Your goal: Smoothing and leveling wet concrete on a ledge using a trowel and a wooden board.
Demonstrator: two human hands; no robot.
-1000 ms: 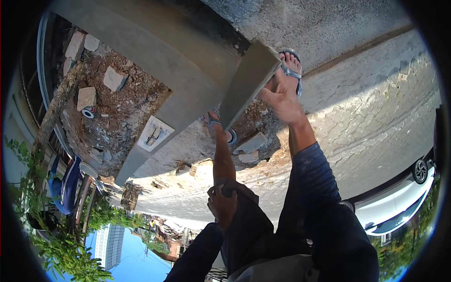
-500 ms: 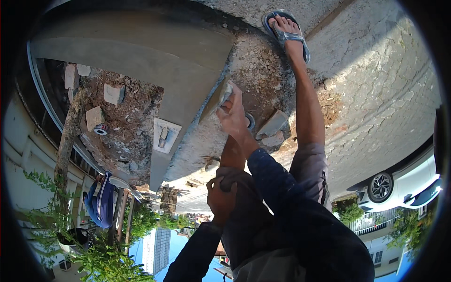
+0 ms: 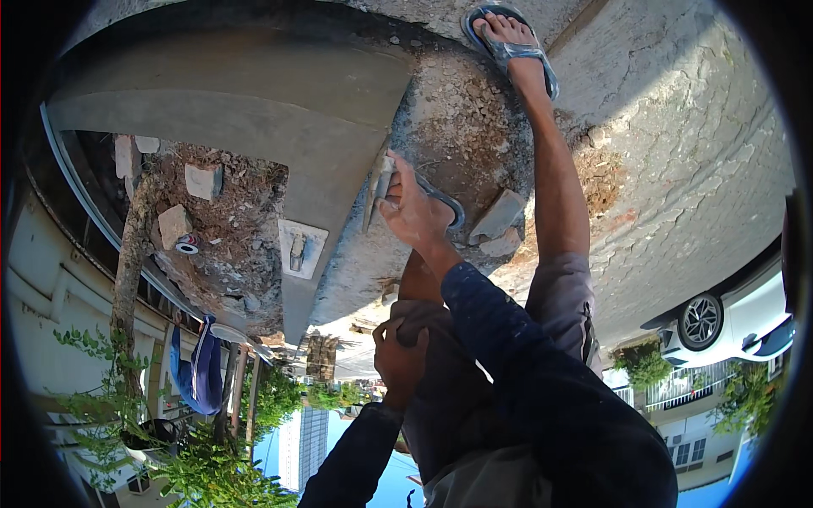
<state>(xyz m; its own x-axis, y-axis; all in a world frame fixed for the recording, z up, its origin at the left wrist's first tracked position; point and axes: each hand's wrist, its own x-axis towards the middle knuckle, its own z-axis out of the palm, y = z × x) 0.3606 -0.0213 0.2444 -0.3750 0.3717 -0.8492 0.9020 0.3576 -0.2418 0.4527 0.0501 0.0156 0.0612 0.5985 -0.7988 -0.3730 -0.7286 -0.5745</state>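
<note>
My right hand is closed on the handle of a plastering trowel. The trowel's blade stands nearly edge-on along the side of a smooth grey cement ledge. Whether the whole blade touches that side cannot be made out. My left hand rests on my bent knee with its fingers apart, holding no tool. On the narrow arm of the ledge lies a pale rectangular float with its handle up.
Inside the ledge is a bed of soil with brick pieces, a tape roll and a tree trunk. Broken concrete lies by my sandalled foot. Blue cloth hangs beyond; a white car stands right.
My right hand and the trowel have shifted slightly left and down along the ledge's side. The trowel has turned more upright. My left hand stays on the knee; the view has shifted a little.
</note>
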